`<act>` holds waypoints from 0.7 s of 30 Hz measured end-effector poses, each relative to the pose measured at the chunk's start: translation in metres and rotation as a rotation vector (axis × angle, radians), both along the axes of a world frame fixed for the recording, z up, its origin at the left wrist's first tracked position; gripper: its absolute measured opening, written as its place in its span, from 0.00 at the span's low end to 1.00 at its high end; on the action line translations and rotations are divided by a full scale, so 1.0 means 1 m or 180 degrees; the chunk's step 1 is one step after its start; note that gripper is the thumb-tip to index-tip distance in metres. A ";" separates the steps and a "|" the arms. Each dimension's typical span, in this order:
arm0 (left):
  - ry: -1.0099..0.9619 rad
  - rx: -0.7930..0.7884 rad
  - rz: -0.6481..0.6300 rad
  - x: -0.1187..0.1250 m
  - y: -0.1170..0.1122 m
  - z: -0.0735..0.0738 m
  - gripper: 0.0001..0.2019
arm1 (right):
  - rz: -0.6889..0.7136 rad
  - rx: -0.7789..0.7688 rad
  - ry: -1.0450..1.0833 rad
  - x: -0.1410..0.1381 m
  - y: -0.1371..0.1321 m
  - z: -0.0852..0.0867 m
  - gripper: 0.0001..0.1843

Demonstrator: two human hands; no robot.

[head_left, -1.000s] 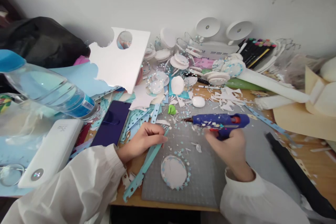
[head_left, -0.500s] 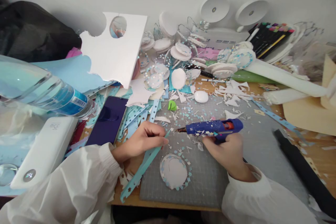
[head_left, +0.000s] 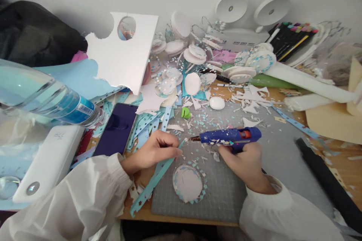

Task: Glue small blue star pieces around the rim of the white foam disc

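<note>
My left hand (head_left: 157, 149) is closed in a pinch on a light teal paper strip (head_left: 154, 185) with punched star shapes, which slants down to the mat's left edge. My right hand (head_left: 244, 161) is wrapped round the handle of a blue glue gun (head_left: 220, 136) speckled with paper bits. The gun's metal nozzle points left and sits at the upper tip of the strip; I cannot tell whether they touch. Below, between my hands, a white disc (head_left: 188, 183) edged with small blue and white stars lies on the grey cutting mat (head_left: 220, 203).
At left are a phone (head_left: 115, 130), a white power bank (head_left: 49, 163) and a lying water bottle (head_left: 53, 96). Decorated white discs (head_left: 195, 54) pile up at the back beside black pens (head_left: 291, 41). A green object (head_left: 186, 113) and paper scraps litter the mat.
Almost nothing differs. Both hands keep their places, with the glue gun's nozzle still at the tip of the paper strip; the view has shifted very slightly.
</note>
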State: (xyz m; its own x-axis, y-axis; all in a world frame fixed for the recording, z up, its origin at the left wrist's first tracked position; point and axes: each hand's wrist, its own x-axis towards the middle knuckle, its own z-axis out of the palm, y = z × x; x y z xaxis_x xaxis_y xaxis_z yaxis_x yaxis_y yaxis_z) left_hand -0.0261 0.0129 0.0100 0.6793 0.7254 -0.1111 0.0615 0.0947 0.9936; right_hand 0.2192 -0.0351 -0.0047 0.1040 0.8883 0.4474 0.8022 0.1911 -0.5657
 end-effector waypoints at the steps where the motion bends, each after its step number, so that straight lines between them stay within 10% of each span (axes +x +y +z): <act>1: -0.0014 0.0006 -0.0002 0.000 0.000 0.000 0.17 | -0.0006 -0.0004 0.0005 0.000 0.000 0.000 0.15; 13: 0.0092 -0.0042 -0.0028 0.000 0.000 0.001 0.17 | -0.0154 0.0054 -0.0259 -0.001 0.001 0.002 0.11; 21: -0.0001 -0.0151 0.0029 0.000 0.000 0.002 0.19 | -0.1501 0.0286 -0.0588 0.042 -0.015 0.009 0.18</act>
